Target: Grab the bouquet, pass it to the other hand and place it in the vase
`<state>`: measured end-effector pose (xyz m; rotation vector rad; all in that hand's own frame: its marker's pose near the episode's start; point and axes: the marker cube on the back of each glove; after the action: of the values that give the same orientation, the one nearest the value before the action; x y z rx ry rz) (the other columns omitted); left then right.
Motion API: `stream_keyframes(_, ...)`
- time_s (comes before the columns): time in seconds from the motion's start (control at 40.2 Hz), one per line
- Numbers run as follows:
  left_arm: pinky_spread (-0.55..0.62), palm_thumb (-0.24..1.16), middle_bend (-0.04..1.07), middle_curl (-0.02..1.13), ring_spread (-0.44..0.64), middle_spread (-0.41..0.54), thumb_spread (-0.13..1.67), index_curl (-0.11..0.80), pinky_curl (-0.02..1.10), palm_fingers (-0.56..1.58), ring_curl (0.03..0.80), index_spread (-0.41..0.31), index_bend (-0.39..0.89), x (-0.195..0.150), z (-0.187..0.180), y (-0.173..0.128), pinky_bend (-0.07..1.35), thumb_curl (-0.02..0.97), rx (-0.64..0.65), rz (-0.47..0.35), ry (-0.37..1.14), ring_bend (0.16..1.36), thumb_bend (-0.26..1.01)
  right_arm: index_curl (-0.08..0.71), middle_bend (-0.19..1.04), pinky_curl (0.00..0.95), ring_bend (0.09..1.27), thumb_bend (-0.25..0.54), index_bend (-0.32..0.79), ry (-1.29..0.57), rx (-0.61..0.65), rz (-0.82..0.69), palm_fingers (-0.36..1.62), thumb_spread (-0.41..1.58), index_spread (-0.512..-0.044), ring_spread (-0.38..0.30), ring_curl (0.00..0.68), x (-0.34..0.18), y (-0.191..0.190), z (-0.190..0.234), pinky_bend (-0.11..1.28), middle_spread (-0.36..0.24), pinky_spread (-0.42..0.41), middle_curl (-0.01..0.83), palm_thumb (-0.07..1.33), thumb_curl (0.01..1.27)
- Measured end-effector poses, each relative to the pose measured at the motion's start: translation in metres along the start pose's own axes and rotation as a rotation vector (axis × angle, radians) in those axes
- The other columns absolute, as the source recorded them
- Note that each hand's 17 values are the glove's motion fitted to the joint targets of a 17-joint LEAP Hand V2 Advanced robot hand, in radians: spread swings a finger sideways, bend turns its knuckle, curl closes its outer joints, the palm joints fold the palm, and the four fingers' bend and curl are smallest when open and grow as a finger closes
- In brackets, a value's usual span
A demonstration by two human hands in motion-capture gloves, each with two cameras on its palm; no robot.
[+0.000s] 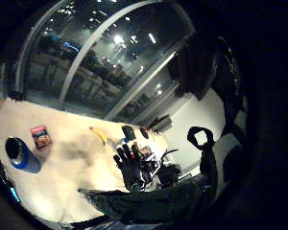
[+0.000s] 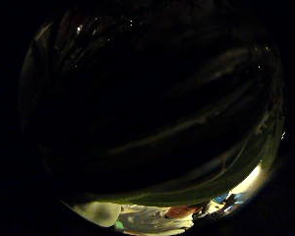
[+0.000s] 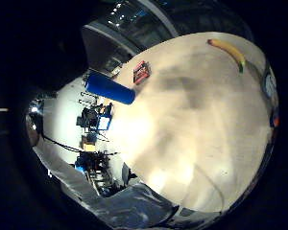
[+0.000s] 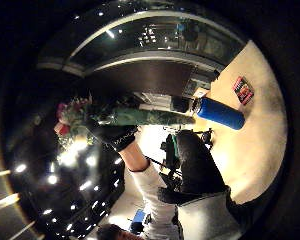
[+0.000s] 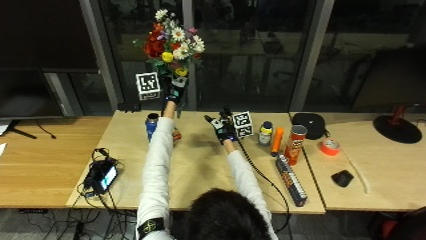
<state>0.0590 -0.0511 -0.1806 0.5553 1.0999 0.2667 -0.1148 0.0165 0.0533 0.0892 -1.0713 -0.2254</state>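
My left hand [image 5: 176, 90] is raised high and grips the green-wrapped stems of the bouquet [image 5: 172, 42], whose red, white and yellow flowers point up. The right thumb side palm view shows that hand [image 4: 115, 134] curled round the bouquet [image 4: 150, 117]. The stems [image 2: 187, 191] fill the left thumb side palm view. The blue vase [image 5: 152, 125] stands upright on the table below the left forearm, also seen as the vase [image 3: 110, 88] and the vase [image 1: 21, 153]. My right hand [image 5: 223, 127] hovers over the table with fingers spread and holds nothing; the left little finger side palm view shows this hand [image 1: 129, 163].
A red packet [image 3: 141, 72] lies beside the vase and a banana [image 3: 228, 50] lies farther off. To the right stand a can [image 5: 266, 132], an orange tube [image 5: 277, 141] and a crisp tube [image 5: 293, 145], with a long black box [image 5: 291, 180]. A phone [image 5: 103, 175] lies near the table's left edge.
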Motion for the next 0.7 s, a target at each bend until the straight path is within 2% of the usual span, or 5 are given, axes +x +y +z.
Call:
stream_keyframes(0.075,-0.39,0.89,0.70,0.56,-0.37,-0.317,0.18,0.543,0.44,1.41,0.478,-0.320,0.42,0.012,-0.005,-0.019,0.61,0.680,0.045,0.175,0.027,0.80,-0.03,0.293,0.22,0.416,0.47,-0.031,0.02,-0.015,0.026,0.077,-0.10,0.98,-0.366,0.038,0.347,0.006,-0.005,-0.001,0.66,-0.008,0.164,0.383,0.62,0.53)
stream_keyframes(0.174,-0.39,0.89,0.71,0.56,-0.37,-0.319,0.16,0.553,0.44,1.40,0.480,-0.324,0.42,-0.005,-0.022,-0.024,0.61,0.695,0.080,-0.065,-0.051,0.81,-0.03,0.237,0.19,0.394,0.46,-0.031,0.03,-0.054,0.018,0.167,-0.13,1.00,-0.377,0.077,0.320,0.013,-0.005,-0.002,0.66,0.020,0.200,0.366,0.61,0.51)
stream_keyframes(0.348,-0.39,0.89,0.71,0.56,-0.38,-0.321,0.15,0.568,0.44,1.40,0.483,-0.325,0.42,-0.015,-0.057,-0.044,0.62,0.717,0.151,-0.084,-0.042,0.81,-0.03,0.174,0.17,0.381,0.45,-0.032,0.05,-0.087,-0.019,0.186,-0.15,1.02,-0.392,0.116,0.307,0.029,-0.005,0.001,0.67,0.044,0.232,0.342,0.59,0.49)
stream_keyframes(0.497,-0.39,0.88,0.72,0.56,-0.38,-0.322,0.15,0.579,0.43,1.40,0.485,-0.326,0.41,-0.031,-0.088,-0.069,0.62,0.733,0.187,0.210,-0.034,0.81,-0.03,0.139,0.17,0.372,0.45,-0.028,0.06,0.027,0.057,0.103,-0.15,1.03,-0.397,0.133,0.305,0.052,-0.016,0.001,0.66,0.054,0.244,0.325,0.58,0.48)
stream_keyframes(0.696,-0.39,0.88,0.72,0.55,-0.37,-0.318,0.14,0.589,0.43,1.39,0.485,-0.327,0.41,-0.061,-0.106,-0.064,0.61,0.751,0.207,-0.099,-0.114,0.81,-0.03,0.118,0.17,0.357,0.45,-0.026,0.08,-0.024,-0.021,0.228,-0.13,1.04,-0.401,0.135,0.301,0.052,-0.008,0.010,0.63,0.059,0.250,0.310,0.58,0.46)
